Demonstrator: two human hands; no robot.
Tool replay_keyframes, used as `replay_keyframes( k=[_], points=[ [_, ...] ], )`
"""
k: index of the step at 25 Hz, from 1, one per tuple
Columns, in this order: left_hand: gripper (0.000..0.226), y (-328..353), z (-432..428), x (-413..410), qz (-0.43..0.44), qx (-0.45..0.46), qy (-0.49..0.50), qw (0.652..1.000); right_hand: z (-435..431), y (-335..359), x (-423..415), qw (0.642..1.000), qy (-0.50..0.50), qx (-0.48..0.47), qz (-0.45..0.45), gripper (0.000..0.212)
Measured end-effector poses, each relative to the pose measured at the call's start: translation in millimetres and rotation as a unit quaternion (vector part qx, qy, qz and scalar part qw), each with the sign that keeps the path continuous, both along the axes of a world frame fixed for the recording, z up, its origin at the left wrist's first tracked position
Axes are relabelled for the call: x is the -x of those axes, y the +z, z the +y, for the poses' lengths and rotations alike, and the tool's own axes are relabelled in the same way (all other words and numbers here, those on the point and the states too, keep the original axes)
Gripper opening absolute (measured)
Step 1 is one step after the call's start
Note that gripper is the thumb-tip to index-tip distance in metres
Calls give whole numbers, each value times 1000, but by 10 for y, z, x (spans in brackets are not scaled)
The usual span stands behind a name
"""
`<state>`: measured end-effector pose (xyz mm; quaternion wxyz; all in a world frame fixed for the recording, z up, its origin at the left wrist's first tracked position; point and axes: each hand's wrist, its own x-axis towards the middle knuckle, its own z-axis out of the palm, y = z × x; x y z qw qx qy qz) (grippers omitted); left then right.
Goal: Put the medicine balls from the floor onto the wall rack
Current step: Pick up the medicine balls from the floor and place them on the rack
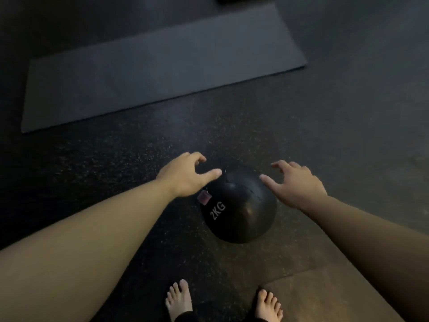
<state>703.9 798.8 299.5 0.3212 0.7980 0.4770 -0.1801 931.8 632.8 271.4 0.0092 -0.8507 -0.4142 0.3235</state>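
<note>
A dark speckled rubber floor (116, 173) spreads under and around both hands; beyond the fingertips, well apart from them, a long grey exercise mat (162, 66) lies flat at a slant across the floor, its near edge running from low on the left-hand side to high on the right-hand side. Between and just beneath the two hands sits a black medicine ball (241, 210) on the floor, marked "2KG" in pale letters on the side nearer the left hand. The left hand (185, 177) reaches forward with fingers spread and curled wide, empty, thumb pointing toward the ball's top; the right hand (297, 182) mirrors it on the other side, fingers spread wide and empty; whether either thumb touches the ball cannot be told. Two bare feet (178, 298) stand behind the wrists, toes toward the ball; just under the left wrist a small reddish tag (203, 196) hangs against the ball.
</note>
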Motion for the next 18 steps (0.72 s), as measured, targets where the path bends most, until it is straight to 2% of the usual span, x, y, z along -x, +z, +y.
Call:
replay_keyframes(
  k=[4,7,11,13,15,16,18],
  points=[
    [95,-1507,-138,146,-11,28,30,999,-231,-1334,59,997,-61,15,45,98],
    [104,-2194,-96,56,-56,56,88,993,-236,-1900,39,993,-99,-5,67,116],
    [140,-2567,-37,-66,-108,134,173,970,-168,-2205,20,977,-147,-68,137,119],
    [138,-2633,-28,-77,-116,177,218,953,-151,-2243,44,968,-163,-88,172,124],
    [149,-2690,-31,-57,-128,216,263,932,-147,-2265,84,961,-178,-103,186,132],
    [155,-2724,-44,-42,-137,222,277,925,-150,-2277,118,958,-187,-112,187,135],
    [152,-2743,-88,-52,-160,218,293,917,-168,-2284,228,951,-218,-132,176,140]
  ],
)
